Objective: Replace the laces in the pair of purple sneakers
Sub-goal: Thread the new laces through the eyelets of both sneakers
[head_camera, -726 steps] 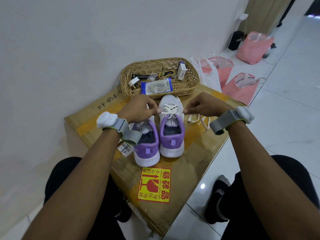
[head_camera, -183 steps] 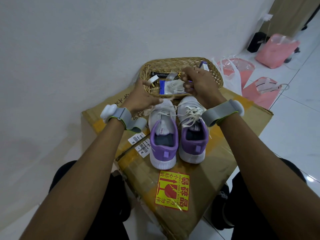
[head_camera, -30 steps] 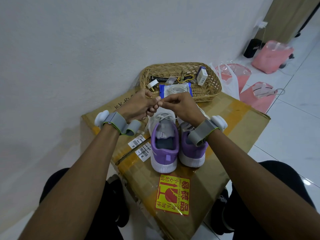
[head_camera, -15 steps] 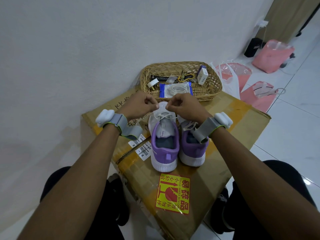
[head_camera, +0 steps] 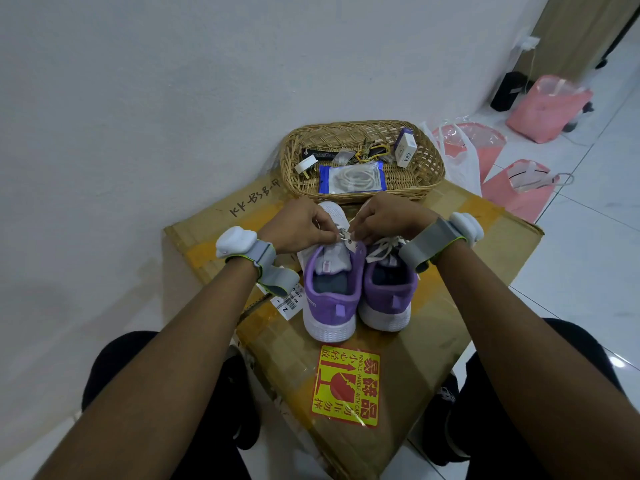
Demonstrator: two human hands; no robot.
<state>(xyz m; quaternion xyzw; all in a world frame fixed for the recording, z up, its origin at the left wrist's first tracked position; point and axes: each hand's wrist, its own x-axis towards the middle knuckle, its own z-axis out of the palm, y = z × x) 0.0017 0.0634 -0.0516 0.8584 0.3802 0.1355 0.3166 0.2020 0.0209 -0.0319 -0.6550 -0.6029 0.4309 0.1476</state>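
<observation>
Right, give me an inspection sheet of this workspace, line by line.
Surface: taped cardboard box, fragile sticker near its front edge.
Job's things: left sneaker and right sneaker side by side, heels toward the person; white lace at the left sneaker's top eyelets; the right sneaker shows laces.
Clutter: wicker basket holding a blue packet, a small white box and small items; barcode labels beside the left sneaker.
Hands: left hand and right hand both pinch the white lace.
Cables: white cable from a wall plug to a black device.
Surroundings: white wall, tiled floor, pink bags.
</observation>
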